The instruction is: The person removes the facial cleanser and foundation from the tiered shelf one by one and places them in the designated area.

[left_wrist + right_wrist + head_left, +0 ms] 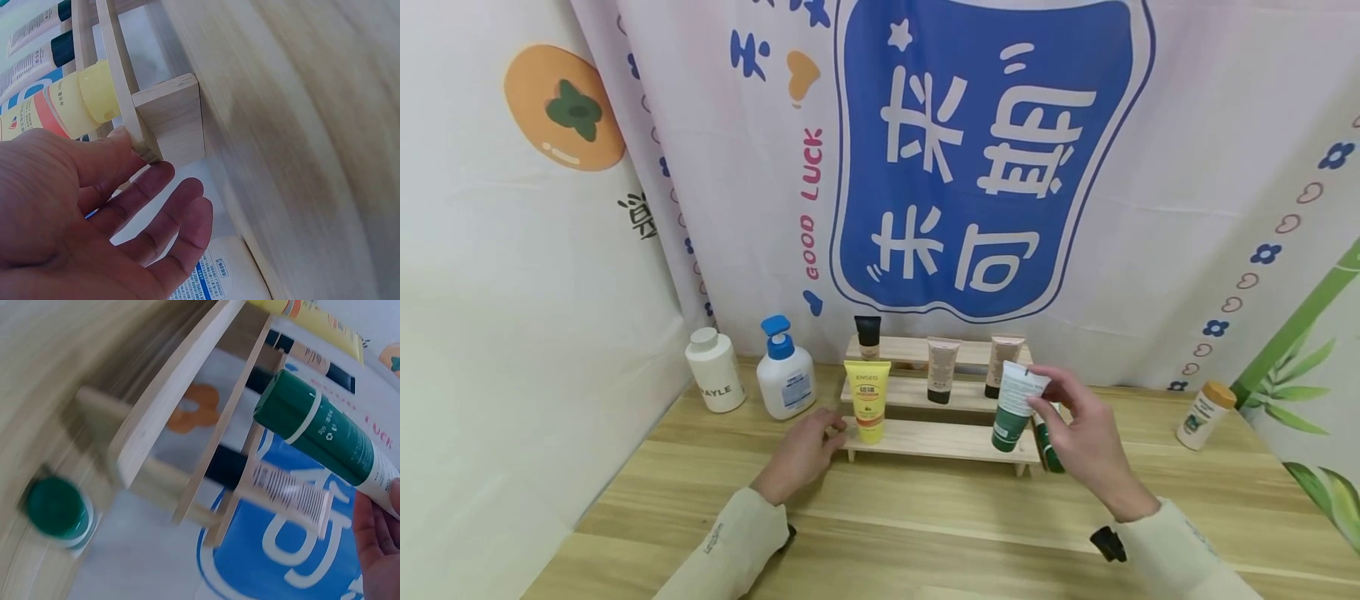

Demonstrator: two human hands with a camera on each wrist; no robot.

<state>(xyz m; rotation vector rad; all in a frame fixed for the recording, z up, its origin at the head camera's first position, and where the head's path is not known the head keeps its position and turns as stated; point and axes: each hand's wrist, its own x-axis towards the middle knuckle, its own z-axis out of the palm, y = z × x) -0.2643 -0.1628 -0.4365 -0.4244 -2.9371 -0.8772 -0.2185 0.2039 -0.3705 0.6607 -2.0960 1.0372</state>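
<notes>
The right grip (1086, 437) pinches the green tube (1018, 408) by its flat white end, so the tube hangs tilted, cap down, just left of the grip and in the air by the right end of the rack (936, 439). The left grip (805, 454) holds the left end of the rack's lowest shelf between thumb and fingers.

Just right of the left grip, the yellow tube (866, 404) stands on that shelf. Beyond, between the grips, are the black tube (868, 337) on the top shelf and two pink tubes (942, 367) on the middle one. Past the left grip, leftward, stand the pump bottle (786, 379) and the jar (716, 371). A second green tube (1051, 450), partly hidden behind the right grip, seems to be on the bench (925, 533). Well right of that grip is the yellow-capped bottle (1206, 415).
</notes>
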